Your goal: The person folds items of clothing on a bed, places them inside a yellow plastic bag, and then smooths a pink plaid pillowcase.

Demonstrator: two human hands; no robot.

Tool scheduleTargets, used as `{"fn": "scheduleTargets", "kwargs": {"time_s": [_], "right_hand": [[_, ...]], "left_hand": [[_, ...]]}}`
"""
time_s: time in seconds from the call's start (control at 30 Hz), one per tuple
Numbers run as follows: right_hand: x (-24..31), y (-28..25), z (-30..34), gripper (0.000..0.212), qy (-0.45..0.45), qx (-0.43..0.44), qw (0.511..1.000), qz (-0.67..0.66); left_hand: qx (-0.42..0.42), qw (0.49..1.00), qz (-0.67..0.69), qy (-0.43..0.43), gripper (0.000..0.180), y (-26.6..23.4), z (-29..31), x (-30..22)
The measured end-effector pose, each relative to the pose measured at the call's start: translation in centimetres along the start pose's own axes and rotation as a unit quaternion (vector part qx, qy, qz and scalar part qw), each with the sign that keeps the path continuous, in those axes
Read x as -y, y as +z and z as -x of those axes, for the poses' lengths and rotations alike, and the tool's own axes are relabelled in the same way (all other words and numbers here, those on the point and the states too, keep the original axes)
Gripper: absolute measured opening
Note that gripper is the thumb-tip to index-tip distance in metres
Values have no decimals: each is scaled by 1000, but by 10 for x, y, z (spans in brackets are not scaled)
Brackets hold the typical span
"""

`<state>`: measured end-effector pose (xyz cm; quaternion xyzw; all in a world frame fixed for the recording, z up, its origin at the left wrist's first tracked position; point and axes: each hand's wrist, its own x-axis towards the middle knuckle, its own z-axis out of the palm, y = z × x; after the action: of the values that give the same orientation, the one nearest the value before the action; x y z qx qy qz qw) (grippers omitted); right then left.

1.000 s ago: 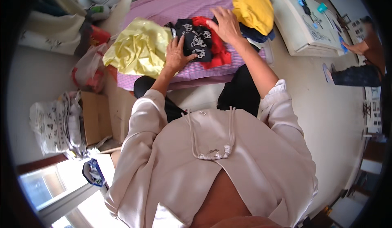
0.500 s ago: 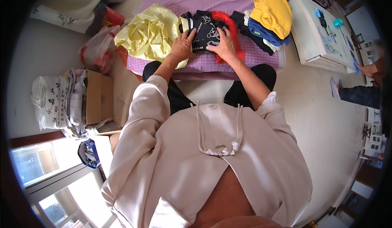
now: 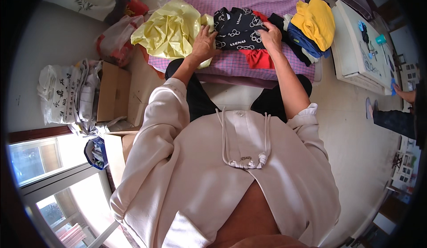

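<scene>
A black garment (image 3: 238,28) with white printed figures and lettering lies folded into a rough rectangle on the purple checked cloth (image 3: 222,70) in front of me. At its left edge rests my left hand (image 3: 205,45), fingers stretched out and thumb reaching toward the fabric. My right hand (image 3: 271,38) touches the opposite edge, its thumb apart from the fingers. From beneath the black garment a red garment (image 3: 258,59) sticks out on the near side and at the far right. Crumpled pale yellow shiny fabric (image 3: 171,30) lies just left of my left hand.
To the right stands a pile of folded clothes with a yellow garment (image 3: 313,23) on top. Beyond it is a white cabinet (image 3: 356,66) with cables and small items. Plastic bags (image 3: 58,92) and a cardboard box (image 3: 113,90) are on the left. Another person's hand (image 3: 402,93) shows at far right.
The black garment now lies wider and smoother, covering more of the red one. My hands have moved apart to its two sides. The whole view has shifted slightly.
</scene>
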<state>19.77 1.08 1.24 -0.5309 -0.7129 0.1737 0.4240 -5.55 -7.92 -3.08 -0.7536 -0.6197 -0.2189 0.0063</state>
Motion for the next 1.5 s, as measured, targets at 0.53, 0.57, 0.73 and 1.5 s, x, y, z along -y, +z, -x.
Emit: {"fn": "scheduleTargets", "kwargs": {"time_s": [0.53,0.57,0.73,1.5], "right_hand": [[65,-23,80,35,-201,65,967,-141],[63,-17,95,34,-260,118,950,-124],[48,-19,138,26,-353,260,898,-20],[-29,-27,155,57,-131,328,933,66]], "left_hand": [[86,498,771,-387,61,-20,16,-35],[82,420,813,-395,63,-12,25,-29],[62,356,872,-330,74,-15,43,-19],[234,316,834,-387,28,15,92,-53]]}}
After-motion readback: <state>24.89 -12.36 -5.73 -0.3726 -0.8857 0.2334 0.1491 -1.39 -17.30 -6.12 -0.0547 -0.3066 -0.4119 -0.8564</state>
